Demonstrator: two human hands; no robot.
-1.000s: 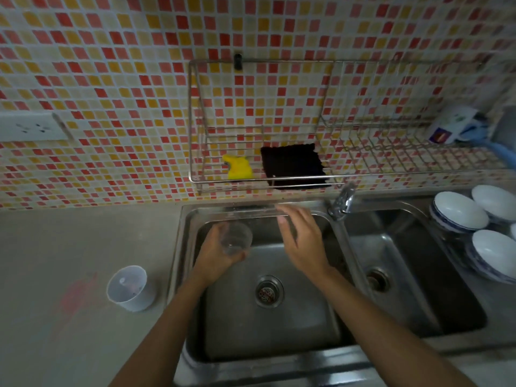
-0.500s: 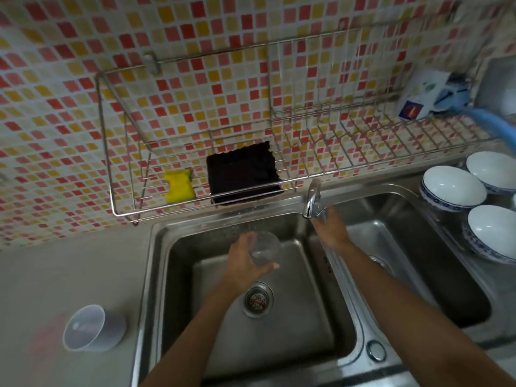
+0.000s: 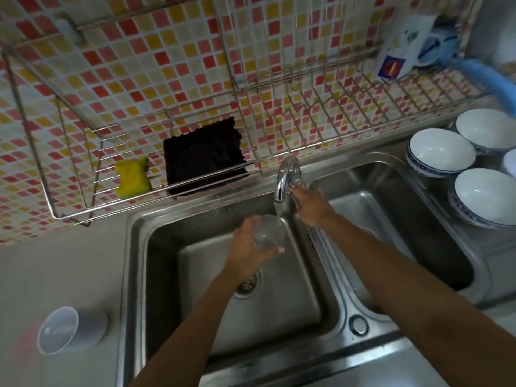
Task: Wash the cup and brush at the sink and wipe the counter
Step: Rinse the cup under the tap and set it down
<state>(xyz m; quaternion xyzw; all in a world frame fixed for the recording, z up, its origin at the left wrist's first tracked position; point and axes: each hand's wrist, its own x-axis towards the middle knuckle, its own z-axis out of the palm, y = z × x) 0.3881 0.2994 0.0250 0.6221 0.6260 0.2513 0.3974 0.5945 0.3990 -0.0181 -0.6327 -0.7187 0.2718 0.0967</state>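
Clear cup [image 3: 268, 232]: held over the left basin of the sink [image 3: 279, 308], tilted, its mouth right under the faucet [image 3: 284, 180] spout; a stream of water [image 3: 278, 217] runs into it.
Left hand [image 3: 247, 250]: its grip is wrapped around the clear cup from the left side, thumb across the front wall.
Right hand [image 3: 311, 203]: reaches to the base of the faucet, fingers touching the handle area just behind the spout; whether that grip closes on the handle I cannot tell, since the fingertips blur into the metal.
Left basin: drain strainer [image 3: 248, 284] partly hidden beneath the left wrist.
White cup [image 3: 71, 332]: lies on its side on the surface [image 3: 55, 275], left of the sink, mouth toward the camera.
Wire rack [image 3: 195, 135]: fixed to the tiled wall above the sink; a yellow sponge [image 3: 132, 178] and a dark cloth [image 3: 203, 157] rest on it side by side.
Rack, far right: a white carton [image 3: 402, 48] and a blue item [image 3: 485, 76], too blurred to tell apart further.
Bowls [image 3: 441, 152]: white with blue rims, clustered right of the right basin, mouths up.
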